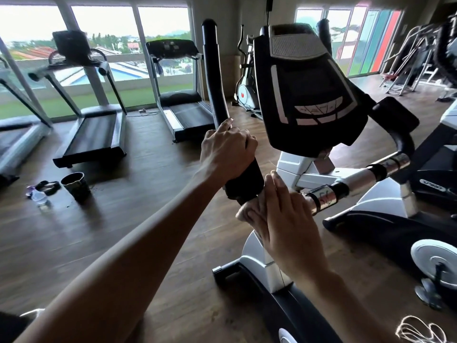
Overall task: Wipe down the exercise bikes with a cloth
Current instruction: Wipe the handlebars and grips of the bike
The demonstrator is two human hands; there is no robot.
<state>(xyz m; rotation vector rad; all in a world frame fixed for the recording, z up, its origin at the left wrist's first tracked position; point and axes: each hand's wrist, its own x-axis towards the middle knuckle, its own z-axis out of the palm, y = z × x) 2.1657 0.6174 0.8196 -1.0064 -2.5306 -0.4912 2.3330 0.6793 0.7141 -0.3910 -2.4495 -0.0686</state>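
Left hand [226, 151]: fingers clenched round black handlebar grip [243, 179], likely steadying bar for the wipe.
Right hand [282, 214]: fingers straight, pressing cloth [244, 210] onto bar just below grip.
Cloth: pale, mostly hidden under palm.
Bike [304, 95]: console untouched, probably next.
Floor, left edge: cup [74, 185], bottle [39, 196], parked clear of work.

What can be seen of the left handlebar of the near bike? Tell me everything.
The left handlebar is a long black tube, matte like foam or rubber, rising nearly upright with a slight bend to a rounded top. Its lower end thickens into a black sleeve joining a shiny chrome bar. The left hand grips it just above that sleeve; the right hand presses a pale cloth against its base. The console stands to its right.
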